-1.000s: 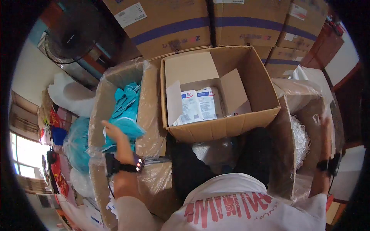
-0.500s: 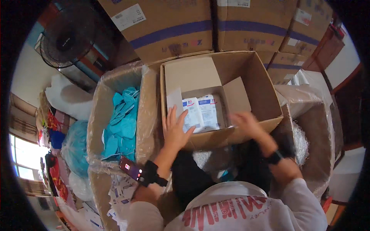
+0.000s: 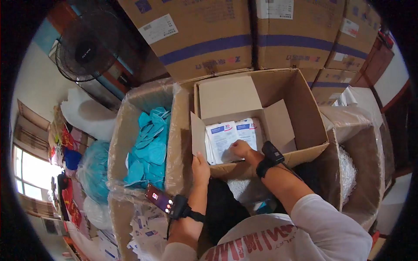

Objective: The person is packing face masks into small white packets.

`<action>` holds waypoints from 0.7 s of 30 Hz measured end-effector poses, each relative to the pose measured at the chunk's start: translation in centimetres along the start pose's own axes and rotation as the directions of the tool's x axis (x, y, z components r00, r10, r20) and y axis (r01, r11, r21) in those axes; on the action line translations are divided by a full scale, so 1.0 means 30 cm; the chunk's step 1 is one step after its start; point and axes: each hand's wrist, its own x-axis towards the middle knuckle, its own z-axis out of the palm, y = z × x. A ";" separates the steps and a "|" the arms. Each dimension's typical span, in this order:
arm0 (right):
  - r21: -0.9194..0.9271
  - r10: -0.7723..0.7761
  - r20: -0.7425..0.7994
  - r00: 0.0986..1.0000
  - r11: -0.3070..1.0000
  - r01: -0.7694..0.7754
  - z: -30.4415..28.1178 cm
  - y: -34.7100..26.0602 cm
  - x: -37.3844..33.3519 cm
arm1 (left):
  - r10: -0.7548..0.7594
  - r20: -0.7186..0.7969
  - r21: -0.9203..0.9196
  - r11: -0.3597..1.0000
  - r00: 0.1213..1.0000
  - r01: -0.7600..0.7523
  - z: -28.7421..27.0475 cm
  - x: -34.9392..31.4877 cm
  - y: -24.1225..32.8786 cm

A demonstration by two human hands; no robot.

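White packets with blue and red print lie side by side in an open small cardboard box. The small box sits inside a larger brown carton, its flaps standing up. My left hand is at the near left corner, its fingers closed at the lower end of the left box flap; part of its grip is hidden. Over the packets, my right hand is curled into a fist, knuckles against their near part, with nothing visible in it. Dark devices are strapped to both my wrists.
Left of the carton stands a plastic-lined box of teal folded masks. Nearer lies a heap of white packets. On the right is another lined box with shiny white material. Tall cartons are stacked behind; a fan stands far left.
My right hand has moved left from the box's right side onto the packets and closed. The left hand has slid off the packets' left edge toward the near corner. The view has shifted slightly.
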 end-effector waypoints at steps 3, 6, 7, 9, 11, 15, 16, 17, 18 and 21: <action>-0.088 0.143 -0.173 0.975 0.983 -0.159 -0.003 -0.031 -0.011 | -0.057 0.012 0.007 0.998 0.998 0.057 -0.001 0.009 -0.020; -0.065 0.253 -0.089 0.963 0.964 -0.259 -0.012 -0.028 0.004 | 0.031 0.028 -0.098 0.995 0.999 -0.028 -0.004 0.014 -0.036; -0.034 0.288 -0.028 0.957 0.957 -0.289 -0.016 -0.004 0.027 | 0.009 0.047 -0.062 0.998 0.999 -0.006 -0.005 0.010 -0.020; -0.027 0.233 -0.008 0.972 0.972 -0.233 0.003 0.033 0.051 | -0.040 0.075 0.010 0.999 0.996 0.039 -0.010 -0.005 0.008; -0.024 0.177 -0.025 0.984 0.984 -0.178 0.019 0.061 0.076 | -0.035 0.075 -0.009 0.999 0.997 0.036 0.001 0.006 -0.005; 0.050 0.076 -0.087 0.993 0.996 -0.072 0.023 0.023 0.035 | 0.058 -0.019 -0.092 0.994 0.998 -0.060 0.006 0.004 -0.021; 0.093 0.060 -0.108 0.992 0.994 -0.050 0.018 0.028 0.032 | 0.046 -0.003 -0.057 0.997 0.999 -0.046 0.002 -0.001 -0.008; 0.124 0.061 -0.128 0.990 0.991 -0.045 0.021 0.029 0.028 | 0.034 0.015 -0.022 0.999 0.999 -0.033 -0.007 -0.007 0.006; 0.153 0.058 -0.144 0.988 0.988 -0.035 0.031 0.011 0.018 | 0.020 0.025 0.014 1.000 1.000 -0.020 -0.018 -0.011 0.020; 0.189 0.033 -0.068 0.997 0.982 -0.020 0.002 -0.021 0.015 | 0.041 -0.002 -0.075 0.996 0.999 -0.041 -0.003 -0.007 0.001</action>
